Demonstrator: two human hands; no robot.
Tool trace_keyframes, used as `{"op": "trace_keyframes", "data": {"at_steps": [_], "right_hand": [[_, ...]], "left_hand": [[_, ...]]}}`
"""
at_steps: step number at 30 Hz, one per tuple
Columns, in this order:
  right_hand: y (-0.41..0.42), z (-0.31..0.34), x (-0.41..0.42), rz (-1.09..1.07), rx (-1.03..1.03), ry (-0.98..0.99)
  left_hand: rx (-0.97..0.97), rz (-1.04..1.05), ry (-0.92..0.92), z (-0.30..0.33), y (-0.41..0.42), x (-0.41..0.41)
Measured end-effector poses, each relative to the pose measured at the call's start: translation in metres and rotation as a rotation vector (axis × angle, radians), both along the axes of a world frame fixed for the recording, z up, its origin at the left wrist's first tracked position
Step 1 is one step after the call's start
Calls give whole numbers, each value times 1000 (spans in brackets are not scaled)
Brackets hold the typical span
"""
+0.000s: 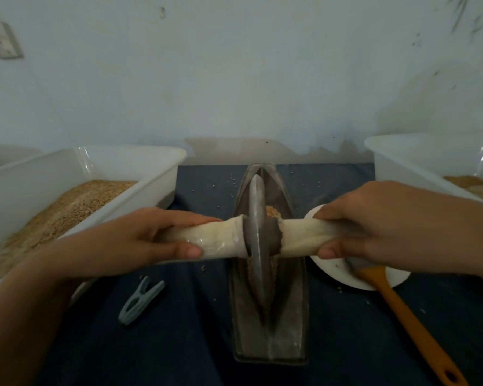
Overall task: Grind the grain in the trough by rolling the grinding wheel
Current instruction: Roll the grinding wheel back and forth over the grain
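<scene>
I'm getting a dim, bluish, soft feed with muddy detail. The white wall (234, 65) is the brightest area, while the dark tablecloth (346, 344) swallows shadow. Wide-angle bending warps the edges, and both forearms blur near the frame's sides.

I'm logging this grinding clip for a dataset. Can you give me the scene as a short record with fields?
tool: grey metal grinding wheel on a cloth-wrapped axle, standing in the boat-shaped metal trough
left hand: grips left axle end
right hand: grips right axle end
grain: brown, beside the wheel in the trough
left side: white plastic tub of grain
nearby: grey clothes peg, orange-handled spatula on white round plate
</scene>
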State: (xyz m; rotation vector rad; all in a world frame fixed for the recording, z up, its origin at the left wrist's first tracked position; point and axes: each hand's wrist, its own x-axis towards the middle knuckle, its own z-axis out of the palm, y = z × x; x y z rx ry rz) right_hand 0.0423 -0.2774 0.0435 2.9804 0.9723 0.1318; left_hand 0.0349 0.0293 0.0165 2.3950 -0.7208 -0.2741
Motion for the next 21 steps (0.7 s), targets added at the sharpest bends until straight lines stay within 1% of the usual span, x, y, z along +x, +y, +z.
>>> {"op": "trace_keyframes", "data": {"at_steps": [1,2,5,6,7,9,11,12,13,15,18,20,21], "right_hand": [[1,-3,2,-16,2,-21],[3,-7,7,-39,1,-46],[11,-27,28,-128,27,-159],[12,-34,35,-146,49,-214],[13,-40,39,-156,71,-267],[12,-48,43,-164,97,-322],[10,-49,41,-150,70,-326],[10,-45,39,-137,38,-313],[9,-40,36,-121,12,-283],[8,-24,26,-93,-15,-168],[3,-4,7,-23,-34,-19],[1,2,-2,3,-35,-1],[0,2,-2,-3,-28,-4]], "left_hand": [[-7,21,-58,-2,-2,0],[-4,60,-155,-5,-6,2],[97,187,-553,-21,-22,11],[149,228,-658,-26,-28,15],[193,263,-723,-31,-32,18],[220,293,-760,-34,-35,23],[182,266,-729,-31,-34,24],[145,253,-686,-29,-32,22],[104,244,-616,-26,-29,20],[29,205,-409,-19,-19,15],[-39,77,-102,-6,-6,5],[-33,7,-1,-1,-3,1],[-29,-2,5,0,-2,1]]}}
